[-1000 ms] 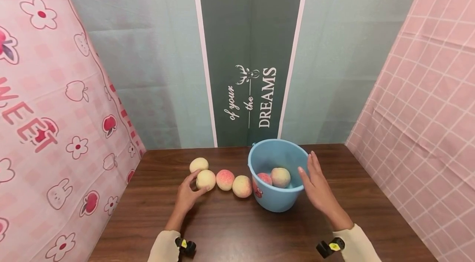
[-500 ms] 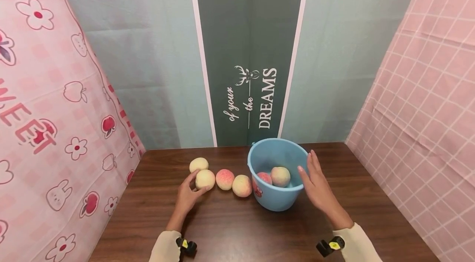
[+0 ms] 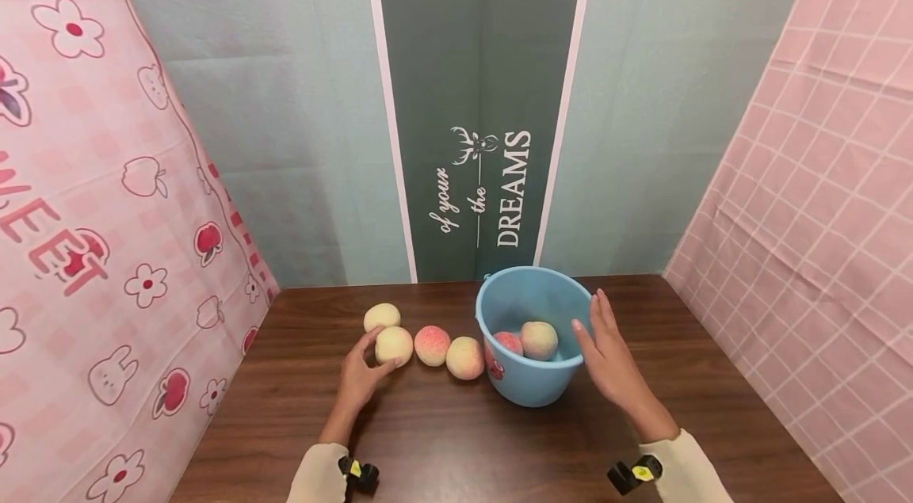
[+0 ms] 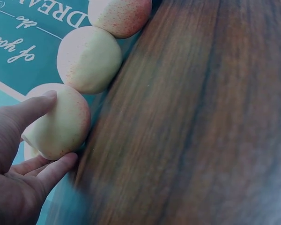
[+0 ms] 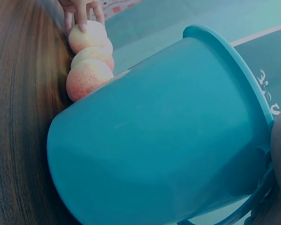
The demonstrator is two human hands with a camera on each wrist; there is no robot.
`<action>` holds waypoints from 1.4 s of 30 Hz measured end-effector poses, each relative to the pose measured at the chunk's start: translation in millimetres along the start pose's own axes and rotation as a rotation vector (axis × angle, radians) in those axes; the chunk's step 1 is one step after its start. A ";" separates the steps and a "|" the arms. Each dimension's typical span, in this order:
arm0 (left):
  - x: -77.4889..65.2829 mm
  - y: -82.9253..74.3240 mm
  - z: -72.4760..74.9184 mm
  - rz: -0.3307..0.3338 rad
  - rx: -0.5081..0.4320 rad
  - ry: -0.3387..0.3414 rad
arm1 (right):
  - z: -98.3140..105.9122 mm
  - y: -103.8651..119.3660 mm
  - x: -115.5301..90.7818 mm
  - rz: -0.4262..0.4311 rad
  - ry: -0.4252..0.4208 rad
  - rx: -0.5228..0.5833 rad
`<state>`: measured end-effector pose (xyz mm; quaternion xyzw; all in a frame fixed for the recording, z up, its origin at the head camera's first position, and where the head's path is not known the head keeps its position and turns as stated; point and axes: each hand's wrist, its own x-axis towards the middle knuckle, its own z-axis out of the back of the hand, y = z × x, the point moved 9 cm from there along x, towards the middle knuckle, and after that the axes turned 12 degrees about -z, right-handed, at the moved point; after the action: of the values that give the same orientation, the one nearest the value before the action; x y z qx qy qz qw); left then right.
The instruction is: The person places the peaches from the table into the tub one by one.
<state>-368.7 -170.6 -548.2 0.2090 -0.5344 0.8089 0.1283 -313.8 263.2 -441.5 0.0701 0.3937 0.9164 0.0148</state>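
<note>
"DREAMS" [image 3: 514, 188] on backdrop [image 3: 479, 28], "WEET" [image 3: 44, 234] on cloth [image 3: 85, 131]

In the head view we get soft, even light, with a pale sheen low on the surface [image 3: 456, 443]. Our wrist views look bluer: in the left one, the surface blurs and whitish glare clouds the lower right corner; in the right one, shadow darkens part of the bucket [image 5: 154, 136].
</note>
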 end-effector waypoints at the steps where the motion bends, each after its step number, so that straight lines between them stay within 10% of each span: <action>1: -0.2 0.4 0.0 0.001 -0.002 -0.002 | 0.1 0.4 0.0 0.001 0.001 -0.001; 42: -1.9 0.3 1.9 0.005 -0.026 -0.031 | 0.4 0.8 -1.3 0.011 0.002 0.014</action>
<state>-366.7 -172.4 -548.7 0.2184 -0.5474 0.7987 0.1208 -312.5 262.8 -440.8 0.0714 0.3996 0.9139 0.0091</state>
